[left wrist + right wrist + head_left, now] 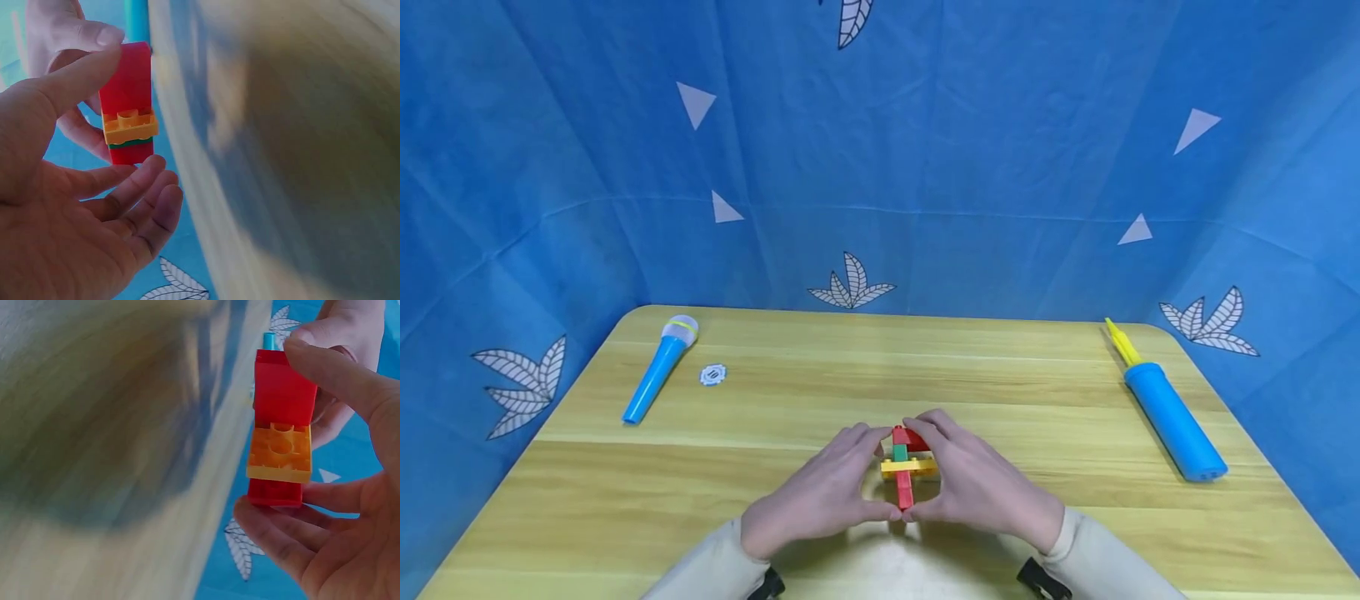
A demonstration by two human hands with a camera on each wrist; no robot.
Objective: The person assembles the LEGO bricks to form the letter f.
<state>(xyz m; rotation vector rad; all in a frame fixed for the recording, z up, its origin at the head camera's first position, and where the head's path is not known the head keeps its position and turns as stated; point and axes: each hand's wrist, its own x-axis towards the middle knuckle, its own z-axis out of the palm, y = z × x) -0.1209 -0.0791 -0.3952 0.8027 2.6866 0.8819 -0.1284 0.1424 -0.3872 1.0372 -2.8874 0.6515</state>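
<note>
Between both hands is a small toy made of building bricks (905,492), held over the table. A yellow brick (908,468) lies crosswise on it, with a green brick (900,452) just beyond and red bricks at both ends. My left hand (823,493) pinches it from the left, thumb at the near end and fingertips at the far end. From the other side my right hand (985,483) pinches it the same way. Both wrist views show a long red brick (127,84) under the thumbs; the hands partly cover the toy.
A toy microphone (658,371) lies at the table's back left beside a round chip (712,375) marked 10. On the right lies a blue hand pump (1176,421) with a yellow nozzle. A blue curtain (925,150) hangs behind the wooden table (625,492).
</note>
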